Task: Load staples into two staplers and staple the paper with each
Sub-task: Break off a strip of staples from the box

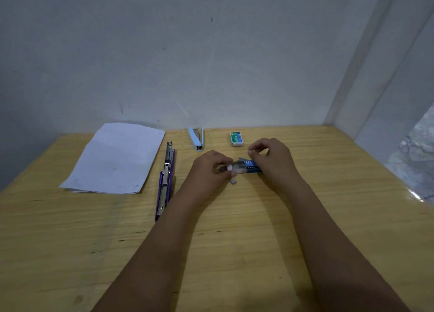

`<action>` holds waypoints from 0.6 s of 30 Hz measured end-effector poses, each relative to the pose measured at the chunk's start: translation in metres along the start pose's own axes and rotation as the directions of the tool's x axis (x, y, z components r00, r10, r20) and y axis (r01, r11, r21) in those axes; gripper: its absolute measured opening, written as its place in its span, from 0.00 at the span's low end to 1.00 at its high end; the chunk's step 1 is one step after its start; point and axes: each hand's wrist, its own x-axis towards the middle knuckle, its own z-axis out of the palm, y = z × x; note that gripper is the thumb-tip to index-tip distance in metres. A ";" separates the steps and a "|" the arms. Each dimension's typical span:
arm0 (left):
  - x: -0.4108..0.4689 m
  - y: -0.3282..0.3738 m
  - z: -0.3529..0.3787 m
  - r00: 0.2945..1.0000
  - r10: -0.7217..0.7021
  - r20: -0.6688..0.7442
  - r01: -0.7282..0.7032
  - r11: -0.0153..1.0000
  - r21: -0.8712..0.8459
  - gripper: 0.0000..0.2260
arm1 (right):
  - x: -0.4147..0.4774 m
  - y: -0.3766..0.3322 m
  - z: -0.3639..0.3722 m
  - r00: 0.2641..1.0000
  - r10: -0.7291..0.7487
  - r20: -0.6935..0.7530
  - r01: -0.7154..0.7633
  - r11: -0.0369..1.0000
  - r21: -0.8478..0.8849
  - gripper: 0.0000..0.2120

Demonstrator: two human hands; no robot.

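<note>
Left hand [209, 168] fingers pinched on grey staple strip [236, 166] at open end of blue staple box [252, 166]. Right hand [270, 158] over box's other end, thumb and forefinger pinched together; contents too small to tell. Small staple piece [233, 181] on table [234, 241] just below left fingertips. Purple stapler [165, 182] open flat, left of left hand. Paper [117, 158] further left. Light blue stapler [196, 139], green box [236, 139] beyond fingers.

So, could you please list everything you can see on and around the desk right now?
wooden table: one, yellowish, fills the lower view
white paper sheets: small stack, far left
long purple stapler: one, opened flat, right of the paper
small light blue stapler: one, open, by the wall
green staple box: one, right of the blue stapler
blue staple box: one, open, between the hands
loose staple strip: one, grey, near the left hand
left hand: pinching staples at the box
right hand: over the blue box
</note>
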 end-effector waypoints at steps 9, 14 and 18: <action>-0.002 0.003 0.000 0.999 -0.031 -0.024 0.032 0.998 0.053 0.16 | 0.002 0.016 -0.030 0.936 0.040 0.349 -0.020 0.998 -0.061 0.12; -0.002 0.003 -0.001 0.991 -0.094 -0.094 0.095 0.995 0.002 0.11 | 0.000 0.013 -0.025 0.948 -0.013 0.318 0.017 1.000 -0.011 0.12; -0.003 0.004 0.000 0.997 -0.036 -0.075 0.040 0.998 0.054 0.12 | -0.001 0.011 -0.021 0.954 -0.038 0.299 0.046 0.999 -0.020 0.13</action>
